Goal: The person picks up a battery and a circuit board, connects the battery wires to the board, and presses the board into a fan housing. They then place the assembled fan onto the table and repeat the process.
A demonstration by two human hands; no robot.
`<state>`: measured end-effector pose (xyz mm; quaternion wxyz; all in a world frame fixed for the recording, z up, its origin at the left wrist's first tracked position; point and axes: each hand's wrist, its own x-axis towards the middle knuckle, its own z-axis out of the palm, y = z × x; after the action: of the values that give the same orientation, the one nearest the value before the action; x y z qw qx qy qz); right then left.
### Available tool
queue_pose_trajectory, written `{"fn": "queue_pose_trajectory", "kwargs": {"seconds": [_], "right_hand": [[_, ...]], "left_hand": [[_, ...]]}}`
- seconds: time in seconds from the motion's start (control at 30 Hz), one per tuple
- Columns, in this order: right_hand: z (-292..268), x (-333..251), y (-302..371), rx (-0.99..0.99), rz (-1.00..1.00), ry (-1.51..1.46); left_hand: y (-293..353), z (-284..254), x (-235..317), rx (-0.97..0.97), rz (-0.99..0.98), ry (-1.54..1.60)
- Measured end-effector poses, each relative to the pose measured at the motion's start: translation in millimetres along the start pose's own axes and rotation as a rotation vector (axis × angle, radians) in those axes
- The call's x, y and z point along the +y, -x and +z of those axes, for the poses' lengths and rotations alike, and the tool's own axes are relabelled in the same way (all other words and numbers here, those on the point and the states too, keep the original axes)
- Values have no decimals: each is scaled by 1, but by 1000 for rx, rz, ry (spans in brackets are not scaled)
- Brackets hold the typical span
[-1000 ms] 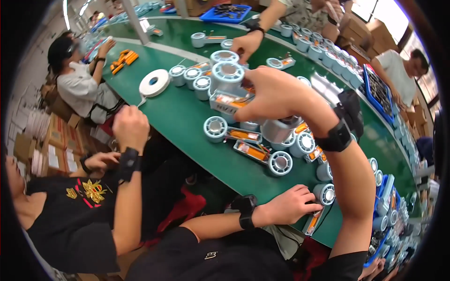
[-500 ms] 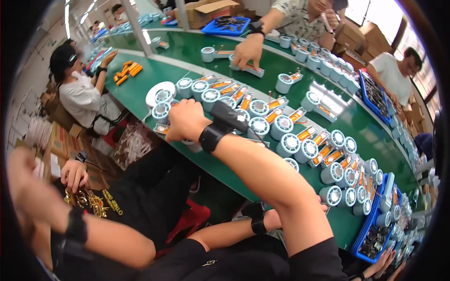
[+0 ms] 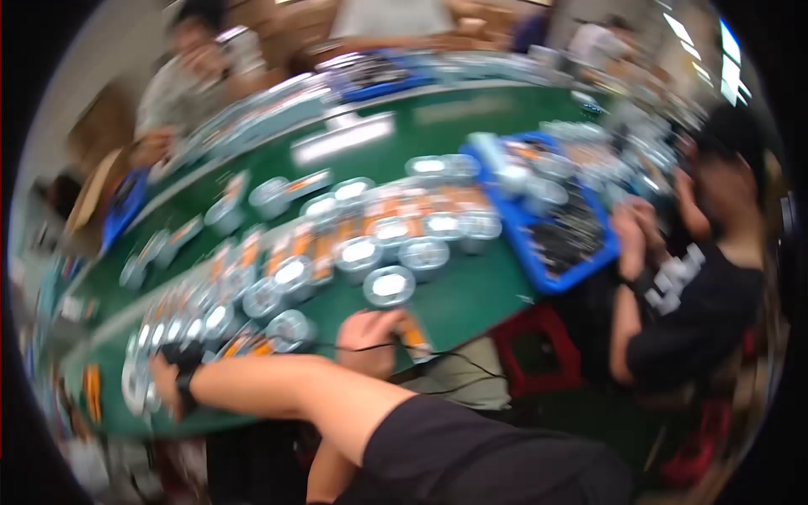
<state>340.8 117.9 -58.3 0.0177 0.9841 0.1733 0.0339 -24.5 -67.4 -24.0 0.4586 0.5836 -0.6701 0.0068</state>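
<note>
The view is smeared by motion. My right arm stretches left across the table, and my right hand (image 3: 168,385) is at the near left end of a crowd of light blue fan units. Its fingers are too blurred to read. My left hand (image 3: 369,341) is beneath and beyond that arm, by the table's near edge, fingers curled against a fan piece with an orange cell (image 3: 412,335). Just beyond it stands a round fan head (image 3: 390,286). Another fan head (image 3: 291,330) lies left of this hand. A dark cable crosses the left hand.
A blue tray (image 3: 539,273) of dark parts and fan units is on the green table (image 3: 471,311) at right. A co-worker in black (image 3: 690,295) sits beside it. A red stool (image 3: 539,349) stands below. Another blue tray (image 3: 379,88) is across the table, with other people beyond.
The view has swung to the right, so everything appears shifted left and blurred. My right arm still reaches left; my left hand now shows more fully, beside the fan piece.
</note>
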Motion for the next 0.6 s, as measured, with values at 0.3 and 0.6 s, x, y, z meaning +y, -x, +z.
{"fn": "queue_pose_trajectory", "kwargs": {"seconds": [0.3, 0.6], "right_hand": [[-246, 65, 314, 578, -73, -640], [-193, 149, 536, 522, 432, -1185]], "left_hand": [[88, -57, -11, 93, -525, 150], [13, -77, 19, 220, -662, 150]]}}
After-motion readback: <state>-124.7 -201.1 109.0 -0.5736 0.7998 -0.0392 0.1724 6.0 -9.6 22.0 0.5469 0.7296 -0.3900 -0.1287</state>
